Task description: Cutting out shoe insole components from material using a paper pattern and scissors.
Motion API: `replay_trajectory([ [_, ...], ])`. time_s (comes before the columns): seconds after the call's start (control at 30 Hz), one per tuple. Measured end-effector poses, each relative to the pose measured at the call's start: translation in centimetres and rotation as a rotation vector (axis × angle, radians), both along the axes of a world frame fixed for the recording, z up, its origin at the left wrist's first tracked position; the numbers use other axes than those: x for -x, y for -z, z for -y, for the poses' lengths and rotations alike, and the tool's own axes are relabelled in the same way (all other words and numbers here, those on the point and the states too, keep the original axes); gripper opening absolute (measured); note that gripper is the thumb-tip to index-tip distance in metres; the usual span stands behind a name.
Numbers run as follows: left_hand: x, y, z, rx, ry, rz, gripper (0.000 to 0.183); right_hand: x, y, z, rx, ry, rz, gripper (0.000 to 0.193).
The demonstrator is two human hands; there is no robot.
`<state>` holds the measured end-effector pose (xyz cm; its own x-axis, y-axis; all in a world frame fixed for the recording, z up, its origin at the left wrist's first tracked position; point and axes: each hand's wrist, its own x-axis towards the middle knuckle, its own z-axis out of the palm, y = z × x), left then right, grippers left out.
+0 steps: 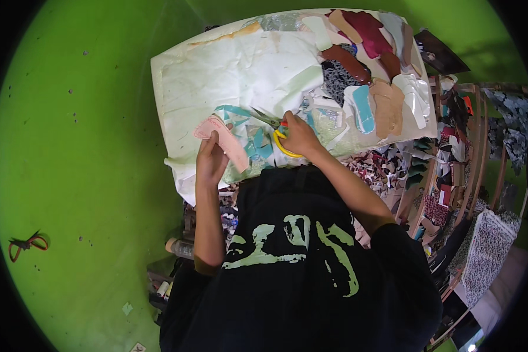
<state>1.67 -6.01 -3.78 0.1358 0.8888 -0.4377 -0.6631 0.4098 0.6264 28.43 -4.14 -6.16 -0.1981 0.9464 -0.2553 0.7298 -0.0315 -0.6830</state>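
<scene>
"Green wall point(76, 164) on the left, pale worktable point(199, 76) ahead, teal scraps point(258, 145) at its near side. How would you trim neatly here?"

"I'd feed the pink piece point(231, 148) into the scissors point(275, 124) by turning the left hand point(212, 164), fingers kept behind the cutting line, with short, even snips."

"Where's the piece now?"

"Pinched between the left hand's thumb and fingers, slanting from far left to near right. The right hand point(302, 138) grips the scissors' handles, right of the piece, blades apart from it."
</scene>
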Motion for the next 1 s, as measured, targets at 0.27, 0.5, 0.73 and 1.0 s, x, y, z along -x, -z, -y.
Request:
replay_trajectory([
  [0.27,3.0,1.8,2.5,0.100,-0.053,0.191,0.055,5.1,6.2,2.5,-0.107,0.031,0.044,0.048],
  [0.5,4.8,0.8,3.3,0.143,0.079,0.168,0.066,10.3,0.8,2.7,0.386,0.065,-0.439,0.036],
  [0.73,8.2,2.6,4.0,0.290,0.024,0.388,0.077,13.5,2.1,5.7,0.579,0.349,-0.634,0.026],
  [1.0,12.6,4.3,4.5,0.251,0.123,0.310,0.065,16.7,2.2,6.9,0.528,0.548,-0.707,0.026],
])
